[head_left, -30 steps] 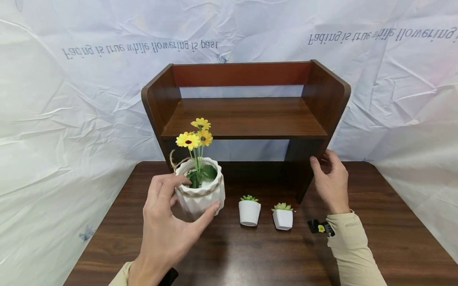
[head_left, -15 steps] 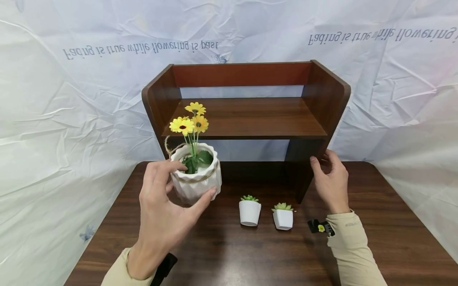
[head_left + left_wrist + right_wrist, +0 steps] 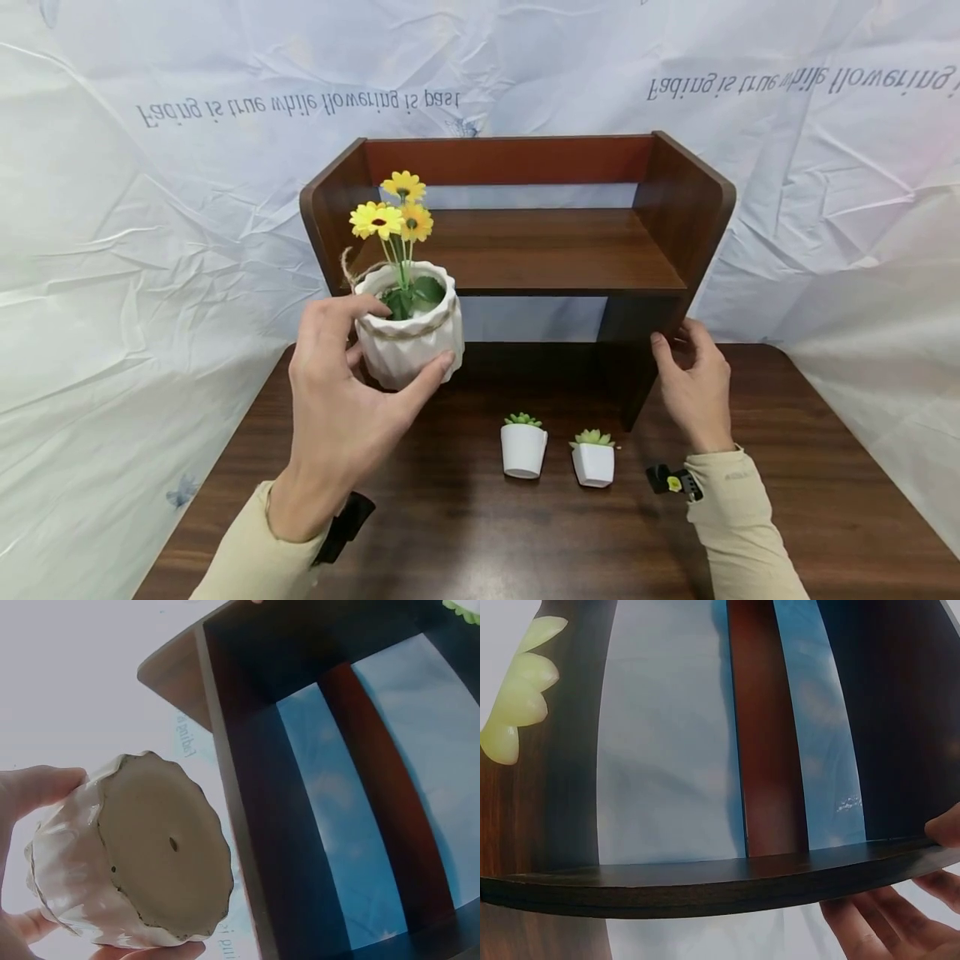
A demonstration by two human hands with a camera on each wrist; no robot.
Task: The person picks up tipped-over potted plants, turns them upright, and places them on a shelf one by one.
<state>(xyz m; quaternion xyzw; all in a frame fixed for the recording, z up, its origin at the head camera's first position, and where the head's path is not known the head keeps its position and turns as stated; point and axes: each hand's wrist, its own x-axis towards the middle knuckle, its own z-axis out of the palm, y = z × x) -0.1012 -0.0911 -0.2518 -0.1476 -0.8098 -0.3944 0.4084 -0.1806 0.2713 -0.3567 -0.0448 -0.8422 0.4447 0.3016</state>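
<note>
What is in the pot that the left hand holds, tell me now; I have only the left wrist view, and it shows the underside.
Observer: Yellow flowers rise from the flower pot.
Operator: Report where the right hand is.
Observer: The right hand grips the edge of the right side panel of the shelf.
Operator: I get a scrap of green in my top right corner. List any other potted plants.
Observer: A round white pot and a squarer one, each with a succulent, are on the table in front of the shelf.
</note>
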